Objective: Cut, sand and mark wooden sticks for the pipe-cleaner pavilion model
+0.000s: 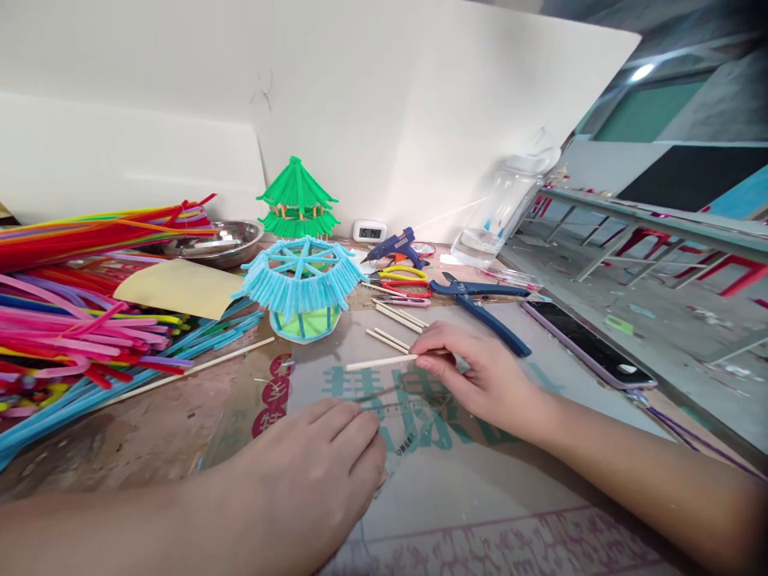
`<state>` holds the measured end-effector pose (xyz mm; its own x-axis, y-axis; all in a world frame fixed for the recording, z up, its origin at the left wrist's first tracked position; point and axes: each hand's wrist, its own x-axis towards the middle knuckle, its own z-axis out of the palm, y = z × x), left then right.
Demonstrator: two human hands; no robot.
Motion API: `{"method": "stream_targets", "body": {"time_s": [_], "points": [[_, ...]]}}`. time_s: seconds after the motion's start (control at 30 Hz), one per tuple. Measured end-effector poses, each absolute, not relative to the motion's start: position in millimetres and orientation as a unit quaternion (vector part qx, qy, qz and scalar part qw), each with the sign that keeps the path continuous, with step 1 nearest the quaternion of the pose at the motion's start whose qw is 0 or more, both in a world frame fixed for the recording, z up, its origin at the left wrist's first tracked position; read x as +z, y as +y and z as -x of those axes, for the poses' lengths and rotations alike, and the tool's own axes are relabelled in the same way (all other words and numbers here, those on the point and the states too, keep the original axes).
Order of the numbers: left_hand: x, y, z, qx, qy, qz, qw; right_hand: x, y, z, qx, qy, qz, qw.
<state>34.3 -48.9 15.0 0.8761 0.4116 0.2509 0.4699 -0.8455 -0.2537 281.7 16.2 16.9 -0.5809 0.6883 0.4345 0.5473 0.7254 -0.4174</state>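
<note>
cluttered tabletop [180, 432]: right hand [480, 376] fingers pinch a wooden stick [381, 363] pointing left, left hand [312, 472] curled palm-down just below it.

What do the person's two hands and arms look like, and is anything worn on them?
Both arms are bare as far as the picture shows: no sleeves, gloves, watch or bracelet. The left hand and the right hand show no rings on the fingers in view. The nails look short and unpainted. No markings are visible.
</note>
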Motion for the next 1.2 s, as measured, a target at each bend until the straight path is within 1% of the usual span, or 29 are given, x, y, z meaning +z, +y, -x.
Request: {"method": "stream_targets", "body": {"time_s": [0.07, 0.2, 0.27, 0.43, 0.5, 0.67, 0.77, 0.83, 1.1, 1.2], "points": [[15, -52, -34, -0.108, -0.229, 0.955, 0.157, 23, 17, -285, 0.105, -0.898, 0.346, 0.252], [9, -60, -30, -0.116, -0.245, 0.951, 0.152, 33, 19, -288, 0.114, -0.923, 0.344, 0.131], [4, -62, -29, -0.115, -0.250, 0.950, 0.146, 30, 20, -287, 0.125, -0.929, 0.330, 0.113], [-1, -61, -33, -0.134, -0.284, 0.933, 0.178, 15, 24, -285, 0.145, -0.926, 0.310, 0.157], [-1, -62, -35, -0.125, -0.294, 0.928, 0.190, 13, 24, -284, 0.148, -0.927, 0.305, 0.160], [3, -77, -36, -0.071, -0.281, 0.930, 0.226, 21, 17, -284, 0.146, -0.935, 0.304, 0.114], [7, -83, -35, -0.037, -0.296, 0.929, 0.217, 23, 13, -284, 0.135, -0.941, 0.297, 0.091], [9, -85, -35, -0.017, -0.313, 0.926, 0.210, 22, 13, -283, 0.127, -0.944, 0.291, 0.091], [8, -79, -38, -0.006, -0.343, 0.913, 0.219, 18, 17, -281, 0.101, -0.945, 0.287, 0.119], [7, -77, -40, -0.008, -0.334, 0.917, 0.219, 13, 16, -276, 0.071, -0.942, 0.295, 0.147]]}}
